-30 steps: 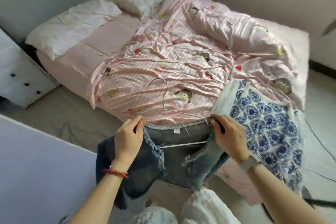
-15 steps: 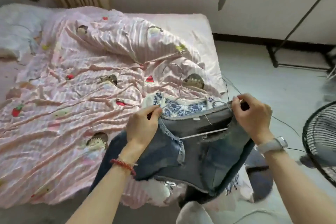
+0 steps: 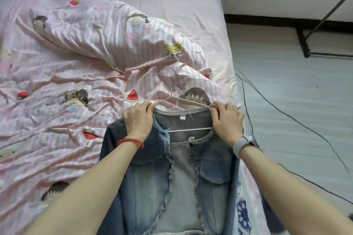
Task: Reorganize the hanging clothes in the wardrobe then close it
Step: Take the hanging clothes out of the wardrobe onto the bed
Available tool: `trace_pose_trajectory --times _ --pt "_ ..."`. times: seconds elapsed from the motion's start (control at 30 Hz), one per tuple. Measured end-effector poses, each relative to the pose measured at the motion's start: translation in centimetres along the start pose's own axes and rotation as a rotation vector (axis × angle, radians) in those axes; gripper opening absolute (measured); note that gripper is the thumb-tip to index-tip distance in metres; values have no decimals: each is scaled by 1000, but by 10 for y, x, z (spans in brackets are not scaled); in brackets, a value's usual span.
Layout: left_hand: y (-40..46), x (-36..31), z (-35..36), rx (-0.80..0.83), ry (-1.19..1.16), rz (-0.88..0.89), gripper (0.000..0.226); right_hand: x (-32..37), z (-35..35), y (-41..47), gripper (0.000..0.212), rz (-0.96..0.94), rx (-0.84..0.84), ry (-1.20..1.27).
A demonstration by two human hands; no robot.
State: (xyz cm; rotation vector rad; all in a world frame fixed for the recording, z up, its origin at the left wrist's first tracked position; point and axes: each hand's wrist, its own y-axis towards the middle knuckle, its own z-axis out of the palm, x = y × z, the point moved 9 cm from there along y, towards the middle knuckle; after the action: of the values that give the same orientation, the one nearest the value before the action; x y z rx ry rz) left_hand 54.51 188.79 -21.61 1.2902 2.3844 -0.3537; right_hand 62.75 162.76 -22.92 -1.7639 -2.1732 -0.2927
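Denim jacket (image 3: pixel 183 181) on a white wire hanger (image 3: pixel 188 129), laid flat, front up, on the bed (image 3: pixel 162 2), over the pink striped duvet (image 3: pixel 76 59). Left hand (image 3: pixel 140 120) clasping the jacket's left shoulder, fingers curled over the collar edge; red bead bracelet (image 3: pixel 130 141) at that wrist. Right hand (image 3: pixel 227 122) clasping the opposite shoulder in like manner; grey watch (image 3: pixel 242 144) at that wrist. Hanger hook lying just beyond the hands, between them. Second wire hanger (image 3: pixel 170 70) further beyond, on the duvet. Blue-and-white patterned garment (image 3: pixel 243 215) under the jacket's edge, below the right forearm. Black cables (image 3: pixel 286 116) on the floor to the right of the right hand.
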Motion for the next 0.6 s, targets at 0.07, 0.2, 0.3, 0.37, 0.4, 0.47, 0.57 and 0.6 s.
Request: trace_pose_trajectory --times 0.07,0.2,0.3,0.37,0.4,0.47,0.57,0.6 --pt "14 15 32 69 61 -45 28 -8 40 9 45 74 87 -37" --pt "12 37 113 433 220 17 52 -27 92 10 57 118 158 -110" --pt "-12 51 147 644 380 123 60 -30 124 -2 55 82 314 -200" --pt "-14 53 147 660 362 151 60 -23 133 -7 56 63 383 -256" --pt "-12 52 141 631 342 158 59 -18 132 -8 56 72 390 -252" --pt "-7 50 119 533 340 182 57 0 124 -8 56 70 369 -222" --pt "-14 51 69 350 400 217 55 50 107 -15 55 -43 317 -205" --pt "-21 56 50 296 397 210 54 72 101 -22 54 -95 300 -187"
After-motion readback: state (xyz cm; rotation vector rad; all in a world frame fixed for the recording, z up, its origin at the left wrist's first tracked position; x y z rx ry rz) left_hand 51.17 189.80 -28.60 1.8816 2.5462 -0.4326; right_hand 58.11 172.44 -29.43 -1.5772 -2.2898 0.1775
